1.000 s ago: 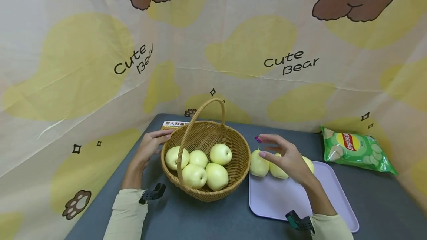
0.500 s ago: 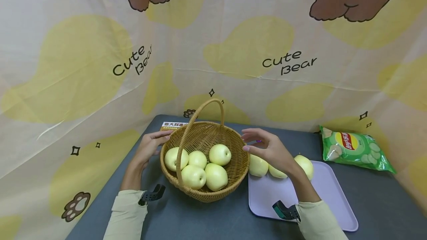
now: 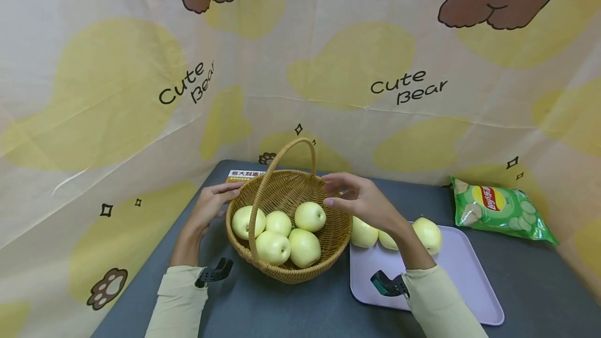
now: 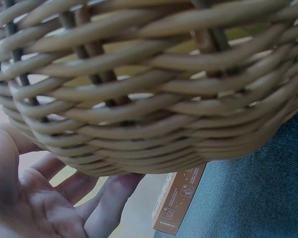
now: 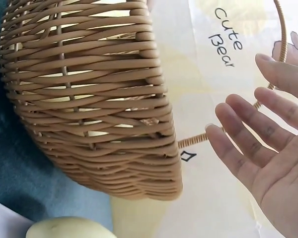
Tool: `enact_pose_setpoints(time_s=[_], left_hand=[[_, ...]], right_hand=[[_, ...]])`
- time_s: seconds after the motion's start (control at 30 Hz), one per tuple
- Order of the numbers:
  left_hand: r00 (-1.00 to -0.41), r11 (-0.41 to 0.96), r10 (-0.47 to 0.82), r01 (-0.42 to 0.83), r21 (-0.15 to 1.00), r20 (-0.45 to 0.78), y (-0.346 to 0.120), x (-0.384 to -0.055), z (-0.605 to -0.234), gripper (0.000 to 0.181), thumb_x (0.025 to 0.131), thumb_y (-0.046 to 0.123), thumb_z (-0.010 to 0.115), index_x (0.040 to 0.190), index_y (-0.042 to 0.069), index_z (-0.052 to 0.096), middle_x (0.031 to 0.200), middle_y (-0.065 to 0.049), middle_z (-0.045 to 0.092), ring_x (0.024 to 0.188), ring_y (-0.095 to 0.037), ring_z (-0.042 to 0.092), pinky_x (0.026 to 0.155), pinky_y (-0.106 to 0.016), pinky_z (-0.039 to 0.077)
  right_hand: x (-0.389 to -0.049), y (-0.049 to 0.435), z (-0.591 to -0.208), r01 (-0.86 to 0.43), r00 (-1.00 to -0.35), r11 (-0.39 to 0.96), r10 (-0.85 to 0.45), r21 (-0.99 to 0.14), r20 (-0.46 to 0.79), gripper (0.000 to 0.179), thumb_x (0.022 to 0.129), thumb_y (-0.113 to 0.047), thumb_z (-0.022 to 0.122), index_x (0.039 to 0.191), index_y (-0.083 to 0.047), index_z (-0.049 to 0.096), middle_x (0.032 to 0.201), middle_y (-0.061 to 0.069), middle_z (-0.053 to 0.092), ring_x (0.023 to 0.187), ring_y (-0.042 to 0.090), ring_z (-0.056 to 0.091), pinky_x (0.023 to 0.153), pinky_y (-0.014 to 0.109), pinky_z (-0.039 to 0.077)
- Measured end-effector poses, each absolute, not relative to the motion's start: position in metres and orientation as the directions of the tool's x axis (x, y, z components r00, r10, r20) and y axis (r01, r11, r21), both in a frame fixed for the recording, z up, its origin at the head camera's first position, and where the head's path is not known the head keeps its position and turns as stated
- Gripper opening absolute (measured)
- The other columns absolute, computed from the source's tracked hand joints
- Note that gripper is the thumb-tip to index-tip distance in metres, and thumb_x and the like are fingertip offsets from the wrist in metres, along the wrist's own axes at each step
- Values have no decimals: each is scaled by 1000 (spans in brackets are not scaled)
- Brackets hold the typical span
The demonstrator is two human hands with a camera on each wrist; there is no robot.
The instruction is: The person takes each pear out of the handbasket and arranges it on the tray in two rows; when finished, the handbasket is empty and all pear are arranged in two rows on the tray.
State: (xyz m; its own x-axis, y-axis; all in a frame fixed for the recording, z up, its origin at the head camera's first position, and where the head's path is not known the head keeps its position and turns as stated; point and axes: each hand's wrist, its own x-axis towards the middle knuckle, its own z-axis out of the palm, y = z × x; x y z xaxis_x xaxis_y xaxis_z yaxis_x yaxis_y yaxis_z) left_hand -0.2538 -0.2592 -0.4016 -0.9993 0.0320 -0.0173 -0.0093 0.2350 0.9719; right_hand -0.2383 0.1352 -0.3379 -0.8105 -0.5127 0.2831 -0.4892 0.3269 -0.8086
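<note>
The right hand (image 3: 360,200) had moved left from over the lilac tray (image 3: 462,270) to the two o'clock side of the wicker basket (image 3: 288,274). The left hand (image 3: 209,206) had stayed in place, so the basket was now flanked on both sides and the work seemed to centre there.

From left to right: the left hand, relaxed and holding nothing, rested by the rim between nine and ten o'clock, its fingertips seeming to touch the weave. A printed box (image 3: 239,176) lay behind, near eleven. The basket stood upright on the dark table (image 3: 324,306), its arched handle (image 3: 300,141) raised, with five pale green fruits (image 3: 273,248), apples or pears, inside. The right hand was empty, its fingers loosely extended; whether it touched the rim could not be told. At four o'clock, the tray bore three similar fruits (image 3: 427,235), partly hidden. A green Lay's chip bag (image 3: 504,210) lay farther off, at three.
</note>
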Motion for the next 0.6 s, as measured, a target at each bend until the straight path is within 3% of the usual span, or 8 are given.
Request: enact_pose_setpoints(time_s=[0.23,0.6], left_hand=[[-999,220,36,-5,975,-14,-260,-254,-402,45,107,30,64,149,12,64,154,-17,56,122,-25,67,85,-38,63],[-999,227,29,-17,974,-24,-259,-254,-401,46,107,29,64,150,12,63,157,-16,54,128,-32,63,86,-38,62]], right_hand=[[-247,125,-335,-473,-791,286,-554,-833,260,46,98,-26,78,142,-22,66,126,1,73,120,23,67,101,50,53],[-258,100,-325,-459,-771,241,-586,-855,249,45,96,-23,80,139,-19,68,125,3,72,119,23,66,101,47,54]])
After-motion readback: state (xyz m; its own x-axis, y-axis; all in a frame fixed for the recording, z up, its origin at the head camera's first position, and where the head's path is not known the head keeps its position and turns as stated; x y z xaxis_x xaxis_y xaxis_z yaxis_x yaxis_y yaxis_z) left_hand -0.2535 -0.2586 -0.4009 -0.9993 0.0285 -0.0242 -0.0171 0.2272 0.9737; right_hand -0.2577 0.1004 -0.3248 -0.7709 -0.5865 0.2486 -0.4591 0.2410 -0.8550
